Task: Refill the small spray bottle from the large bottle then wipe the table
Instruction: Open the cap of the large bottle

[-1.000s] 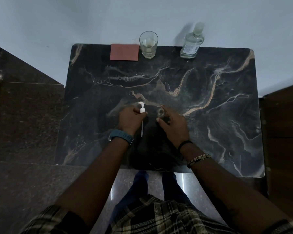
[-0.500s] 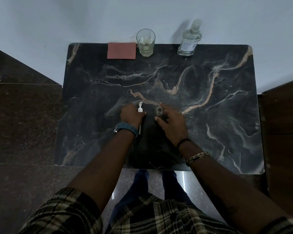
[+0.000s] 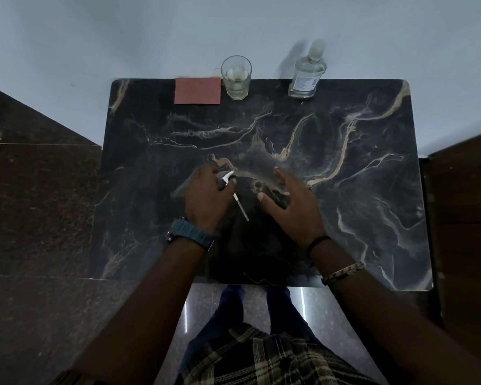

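Observation:
The small clear spray bottle (image 3: 256, 185) stands uncapped at the middle of the black marble table (image 3: 358, 168), its open neck facing up. My left hand (image 3: 206, 198) grips the white spray head (image 3: 228, 177), whose thin dip tube (image 3: 241, 208) slants down toward me, left of the bottle. My right hand (image 3: 292, 204) is just right of the bottle with thumb and fingers spread; they do not seem to clasp it. The large clear bottle (image 3: 307, 76), capped and partly filled, stands at the table's far edge, right of centre.
A drinking glass (image 3: 236, 79) with some liquid stands at the far edge, and a red-pink cloth (image 3: 197, 90) lies flat left of it. A pale wall rises behind the table. Dark stone floor and wooden panels flank both sides.
My right hand has opened, its fingers lifting off the small bottle. My left hand has tilted the spray head so the tube now slants right.

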